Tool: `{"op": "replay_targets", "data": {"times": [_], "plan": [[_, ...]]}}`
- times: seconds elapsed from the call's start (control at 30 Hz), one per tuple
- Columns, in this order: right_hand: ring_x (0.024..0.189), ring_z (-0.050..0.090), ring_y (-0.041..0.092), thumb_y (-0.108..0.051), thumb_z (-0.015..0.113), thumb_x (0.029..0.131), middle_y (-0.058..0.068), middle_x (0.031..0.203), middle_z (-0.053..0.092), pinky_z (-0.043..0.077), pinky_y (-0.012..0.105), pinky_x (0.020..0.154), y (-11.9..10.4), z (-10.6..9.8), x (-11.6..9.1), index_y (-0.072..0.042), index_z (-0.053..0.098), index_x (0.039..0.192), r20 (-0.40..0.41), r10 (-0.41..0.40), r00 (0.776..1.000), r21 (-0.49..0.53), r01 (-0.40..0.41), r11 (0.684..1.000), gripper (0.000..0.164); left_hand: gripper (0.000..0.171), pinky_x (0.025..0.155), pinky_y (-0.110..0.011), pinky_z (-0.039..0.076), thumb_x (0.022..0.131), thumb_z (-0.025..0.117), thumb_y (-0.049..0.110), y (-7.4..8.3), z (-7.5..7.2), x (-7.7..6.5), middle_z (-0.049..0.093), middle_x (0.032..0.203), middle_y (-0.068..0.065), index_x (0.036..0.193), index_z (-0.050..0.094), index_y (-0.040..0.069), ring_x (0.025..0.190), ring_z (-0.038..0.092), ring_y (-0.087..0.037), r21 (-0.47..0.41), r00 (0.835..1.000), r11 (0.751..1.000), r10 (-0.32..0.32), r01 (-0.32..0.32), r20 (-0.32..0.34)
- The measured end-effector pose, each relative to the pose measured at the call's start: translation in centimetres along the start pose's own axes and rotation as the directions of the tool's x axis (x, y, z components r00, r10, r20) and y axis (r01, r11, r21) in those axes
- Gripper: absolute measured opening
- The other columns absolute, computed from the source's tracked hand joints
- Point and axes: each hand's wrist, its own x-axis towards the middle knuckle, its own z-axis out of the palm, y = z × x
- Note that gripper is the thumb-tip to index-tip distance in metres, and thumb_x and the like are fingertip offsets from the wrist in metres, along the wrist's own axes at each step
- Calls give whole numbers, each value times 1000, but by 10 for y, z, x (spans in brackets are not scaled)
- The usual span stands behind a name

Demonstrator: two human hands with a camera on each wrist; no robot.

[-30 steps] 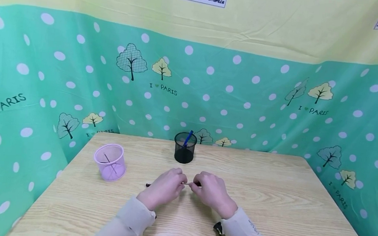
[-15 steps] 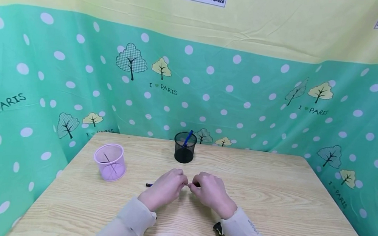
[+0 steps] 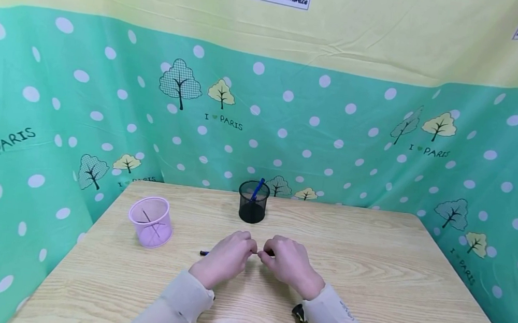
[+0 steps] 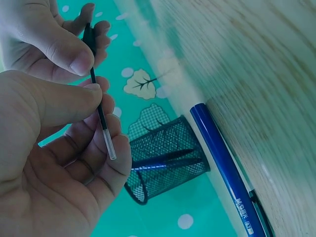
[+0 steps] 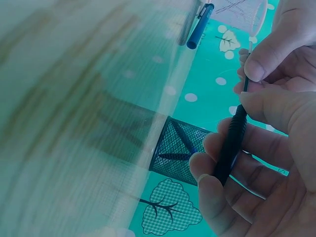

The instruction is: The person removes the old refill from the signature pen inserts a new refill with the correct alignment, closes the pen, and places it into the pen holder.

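Note:
Both hands meet above the middle of the table. My left hand [image 3: 227, 254] pinches a thin pen refill [image 4: 109, 144] between thumb and forefinger; its clear tail sticks out below the fingers. My right hand [image 3: 291, 261] holds a black ridged pen grip section [image 5: 231, 148], thumb and forefinger at its open end. The refill runs straight into that end, and only a short piece shows between the hands. Beside the left hand, a blue pen barrel [image 4: 222, 163] with a clip and white print lies on the table, mostly hidden by the hand in the head view.
A black mesh cup [image 3: 252, 213] with a blue pen [image 3: 258, 188] stands behind the hands. At the left is a pink mesh cup [image 3: 153, 235] holding thin dark sticks. A small black object [image 3: 298, 313] lies against the right sleeve. Patterned cloth [image 3: 338, 112] hangs behind the table.
My left hand has shifted slightly right, toward the right hand, and the bare length of refill between them has become shorter. Over the last half second hardly anything moved.

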Motion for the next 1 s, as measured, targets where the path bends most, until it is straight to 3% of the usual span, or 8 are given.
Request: {"op": "replay_targets", "data": {"times": [1.0], "plan": [[53, 43, 0, -32, 62, 81, -14, 68, 52, 36, 20, 45, 0, -3, 0, -26, 64, 72, -11, 18, 1000, 2, -17, 1000, 11, 13, 73, -24, 46, 82, 60, 6, -5, -4, -2, 56, 84, 6, 88, 67, 15, 80, 53, -11, -1, 1000, 1000, -15, 15, -16]]}}
